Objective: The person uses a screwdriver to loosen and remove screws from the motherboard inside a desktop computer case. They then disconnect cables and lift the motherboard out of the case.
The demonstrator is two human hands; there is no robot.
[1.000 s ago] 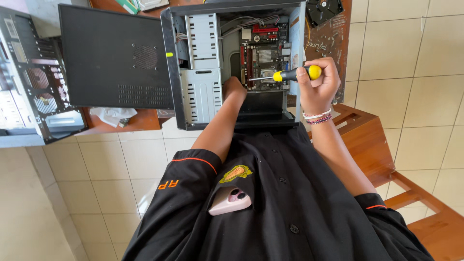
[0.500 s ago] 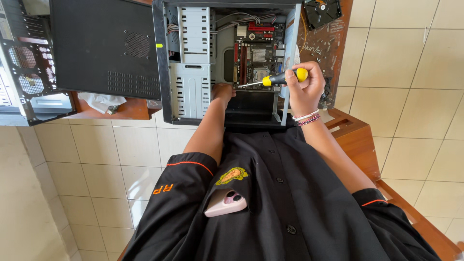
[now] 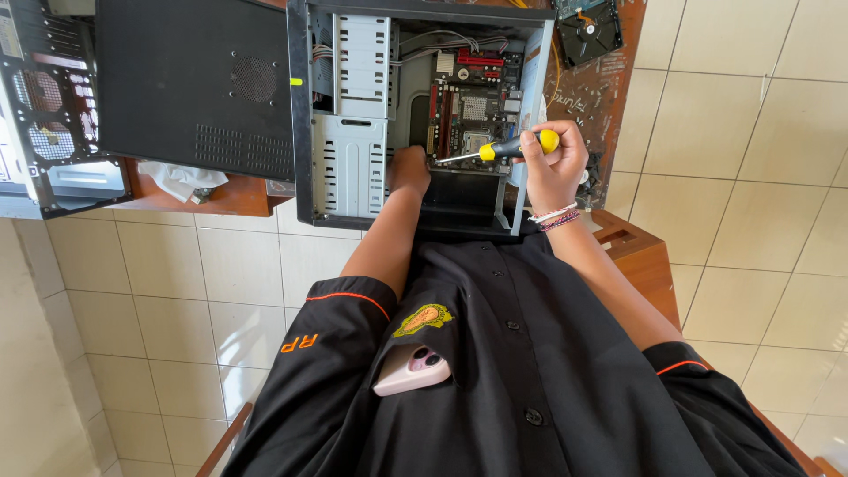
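Note:
An open black computer case (image 3: pixel 305 115) lies on a wooden table, with a red motherboard (image 3: pixel 468 110) inside it. My right hand (image 3: pixel 555 168) grips a screwdriver with a black and yellow handle (image 3: pixel 517 146). Its shaft points left at the lower edge of the motherboard. My left hand (image 3: pixel 409 168) reaches into the case beside the metal drive cage (image 3: pixel 353 115), next to the screwdriver tip. Its fingers are hidden inside the case. Bracelets circle my right wrist.
The case's detached black side panel (image 3: pixel 194 84) lies to the left, with another open computer chassis (image 3: pixel 49 106) beyond it. A hard drive (image 3: pixel 590 31) sits at the top right. A wooden stool (image 3: pixel 640 256) stands under my right arm. A pink phone (image 3: pixel 411 369) sticks out of my shirt pocket.
My right hand has come down a little and turned the screwdriver so that its tip sits at the motherboard's edge. My left hand stays inside the case. The view has shifted slightly.

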